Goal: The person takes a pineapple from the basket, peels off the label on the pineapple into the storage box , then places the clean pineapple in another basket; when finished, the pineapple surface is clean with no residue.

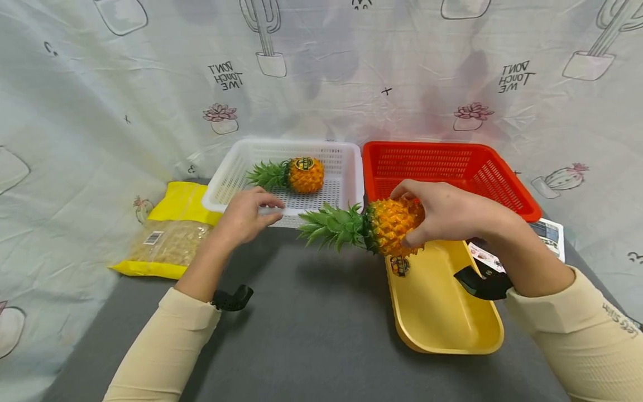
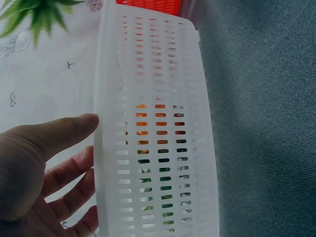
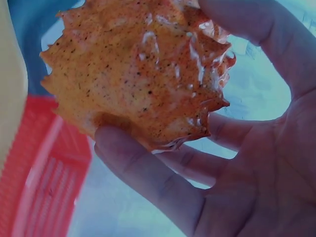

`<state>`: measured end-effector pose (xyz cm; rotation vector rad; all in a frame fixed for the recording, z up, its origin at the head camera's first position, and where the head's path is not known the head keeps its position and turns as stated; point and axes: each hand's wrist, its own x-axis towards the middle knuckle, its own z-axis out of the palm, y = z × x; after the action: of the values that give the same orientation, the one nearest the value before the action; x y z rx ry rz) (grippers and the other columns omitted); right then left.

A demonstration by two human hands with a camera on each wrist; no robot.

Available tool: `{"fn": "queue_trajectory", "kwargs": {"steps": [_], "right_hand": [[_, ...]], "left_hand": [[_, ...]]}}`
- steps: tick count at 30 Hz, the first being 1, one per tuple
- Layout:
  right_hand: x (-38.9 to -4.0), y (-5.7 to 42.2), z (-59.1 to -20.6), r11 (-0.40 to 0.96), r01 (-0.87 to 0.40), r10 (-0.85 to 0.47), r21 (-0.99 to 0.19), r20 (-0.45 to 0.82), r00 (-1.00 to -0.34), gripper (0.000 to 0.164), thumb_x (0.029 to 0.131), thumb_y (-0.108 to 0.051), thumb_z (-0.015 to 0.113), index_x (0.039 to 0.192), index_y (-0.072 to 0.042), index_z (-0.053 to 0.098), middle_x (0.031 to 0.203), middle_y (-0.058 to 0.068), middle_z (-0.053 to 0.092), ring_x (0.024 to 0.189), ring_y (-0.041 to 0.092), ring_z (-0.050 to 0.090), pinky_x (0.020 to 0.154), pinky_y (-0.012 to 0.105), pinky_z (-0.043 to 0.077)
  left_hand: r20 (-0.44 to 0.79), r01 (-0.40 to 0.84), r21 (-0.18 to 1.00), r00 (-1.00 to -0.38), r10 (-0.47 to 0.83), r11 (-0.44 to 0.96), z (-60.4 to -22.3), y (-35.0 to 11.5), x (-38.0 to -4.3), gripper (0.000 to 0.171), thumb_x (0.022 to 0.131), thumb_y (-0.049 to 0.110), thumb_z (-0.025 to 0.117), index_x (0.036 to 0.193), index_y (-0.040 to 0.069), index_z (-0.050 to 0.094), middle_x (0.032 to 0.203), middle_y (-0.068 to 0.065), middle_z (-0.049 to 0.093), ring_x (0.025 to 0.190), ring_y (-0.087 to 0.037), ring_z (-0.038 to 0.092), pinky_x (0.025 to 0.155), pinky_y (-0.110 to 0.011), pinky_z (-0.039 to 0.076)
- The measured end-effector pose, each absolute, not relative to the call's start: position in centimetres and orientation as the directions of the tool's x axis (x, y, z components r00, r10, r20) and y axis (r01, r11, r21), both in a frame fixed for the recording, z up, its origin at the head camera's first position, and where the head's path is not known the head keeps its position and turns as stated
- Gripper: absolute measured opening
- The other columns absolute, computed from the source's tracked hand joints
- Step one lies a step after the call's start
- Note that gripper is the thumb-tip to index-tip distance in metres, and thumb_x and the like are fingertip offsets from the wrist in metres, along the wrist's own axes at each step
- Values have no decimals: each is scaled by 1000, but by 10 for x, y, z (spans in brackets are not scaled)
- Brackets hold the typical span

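My right hand point(image 1: 447, 209) grips an orange pineapple point(image 1: 394, 223) by its base end, thumb and fingers around the spiky skin. Its green crown points left, and the fruit hangs above the far end of a yellow tray point(image 1: 442, 301). In the right wrist view the pineapple point(image 3: 133, 79) fills the space between thumb and fingers. My left hand point(image 1: 248, 215) is at the front rim of a white slotted basket point(image 1: 346, 162). The left wrist view shows its thumb tip at the basket's rim, fingers spread and partly hidden behind it. Another pineapple point(image 1: 306, 177) lies inside that basket.
A red slotted basket point(image 1: 512, 184) stands beside the white one. At the left lies a yellow bag with a clear window point(image 1: 173, 240). A white printed item point(image 1: 552, 231) lies behind the right forearm. The grey tabletop point(image 1: 301, 324) spreads in front, and a patterned curtain hangs behind.
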<state>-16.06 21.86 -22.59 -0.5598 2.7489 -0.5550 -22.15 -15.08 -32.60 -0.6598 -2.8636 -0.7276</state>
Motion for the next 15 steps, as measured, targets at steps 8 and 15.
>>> {"fn": "queue_trajectory", "kwargs": {"steps": [8, 15], "right_hand": [[-180, 246, -203, 881, -271, -358, -388, -170, -918, 72, 74, -25, 88, 137, -18, 54, 140, 14, 60, 120, 31, 58, 98, 52, 48], [-208, 277, -196, 857, -221, -342, -466, -192, -920, 78, 81, -15, 85, 146, -1, 45, 144, 28, 51, 124, 42, 53, 101, 60, 46]], "left_hand": [[243, 441, 436, -897, 369, 784, -332, -153, -225, 18, 93, 17, 77, 110, 10, 81, 102, -13, 68, 99, -34, 62, 85, -49, 48], [246, 444, 450, -896, 370, 775, -332, -153, -228, 18, 93, 18, 78, 109, 11, 82, 103, -12, 69, 98, -33, 62, 84, -49, 49]]}}
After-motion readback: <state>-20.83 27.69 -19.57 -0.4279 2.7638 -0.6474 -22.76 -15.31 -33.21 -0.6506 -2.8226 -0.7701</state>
